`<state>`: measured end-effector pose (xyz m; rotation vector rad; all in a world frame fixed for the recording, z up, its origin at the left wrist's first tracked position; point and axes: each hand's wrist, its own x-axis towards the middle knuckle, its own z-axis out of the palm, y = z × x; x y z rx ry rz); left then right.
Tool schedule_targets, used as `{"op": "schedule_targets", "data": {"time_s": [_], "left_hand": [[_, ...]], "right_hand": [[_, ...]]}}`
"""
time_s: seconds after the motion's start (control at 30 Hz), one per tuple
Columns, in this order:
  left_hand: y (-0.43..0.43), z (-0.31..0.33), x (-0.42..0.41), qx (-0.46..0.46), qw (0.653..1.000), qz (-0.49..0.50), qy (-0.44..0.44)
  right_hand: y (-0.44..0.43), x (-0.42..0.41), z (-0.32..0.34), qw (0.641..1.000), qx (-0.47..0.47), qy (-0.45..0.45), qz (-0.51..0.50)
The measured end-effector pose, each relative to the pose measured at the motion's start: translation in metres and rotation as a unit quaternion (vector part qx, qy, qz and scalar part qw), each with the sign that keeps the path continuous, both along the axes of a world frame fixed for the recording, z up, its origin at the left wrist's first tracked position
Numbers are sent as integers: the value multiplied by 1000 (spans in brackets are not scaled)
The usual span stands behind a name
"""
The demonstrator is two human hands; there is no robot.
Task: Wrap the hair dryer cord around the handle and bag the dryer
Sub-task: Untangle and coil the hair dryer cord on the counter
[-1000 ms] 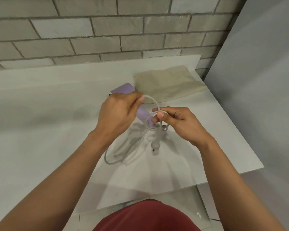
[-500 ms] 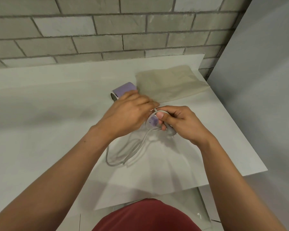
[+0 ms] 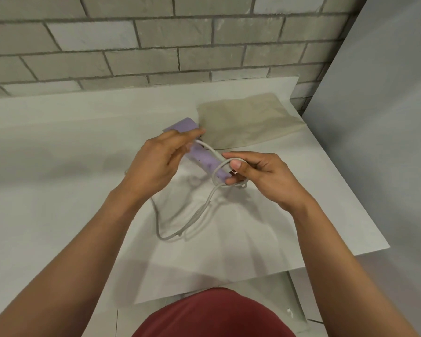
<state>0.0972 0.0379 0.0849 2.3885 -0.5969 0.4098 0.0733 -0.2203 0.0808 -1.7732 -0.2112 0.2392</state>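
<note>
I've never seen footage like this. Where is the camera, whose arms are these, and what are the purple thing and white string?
No machine here: the arms are a person's, and the single camera sits on their head, looking down at their hands. The purple thing is a hair dryer, the string its cord. The right hand grips the end of the dryer's handle, thumb pinning a loop of cord there. The left hand pinches the cord further up. The slack trails onto the white table. Behind lies a flat beige bag, by a brick wall.
</note>
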Motion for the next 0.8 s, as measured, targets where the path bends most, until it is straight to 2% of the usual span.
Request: {"op": "schedule_targets", "data": {"time_s": [0.1,0.23,0.43,0.57,0.7,0.73,0.8], "left_hand": [[17,-2,-3,-5,1000,-10,18],[44,-2,-5,-26,997,51,47],[58,-34,-2,34,989,48,138],[48,-71,4,124,976,31,178],[43,-91,9,283,939,23,195],[40,-90,9,276,944,22,181],[29,-76,3,152,977,27,145]], "right_hand": [[1,-1,-3,1000,-7,-1,-3],[3,-1,-8,999,-26,-25,-17],[4,-2,-11,1000,2,-21,-13],[7,-1,-9,1000,6,-30,-4],[8,0,-6,1000,4,-22,-11],[8,0,-6,1000,3,-19,-12],[7,0,-7,1000,0,-12,-15]]}}
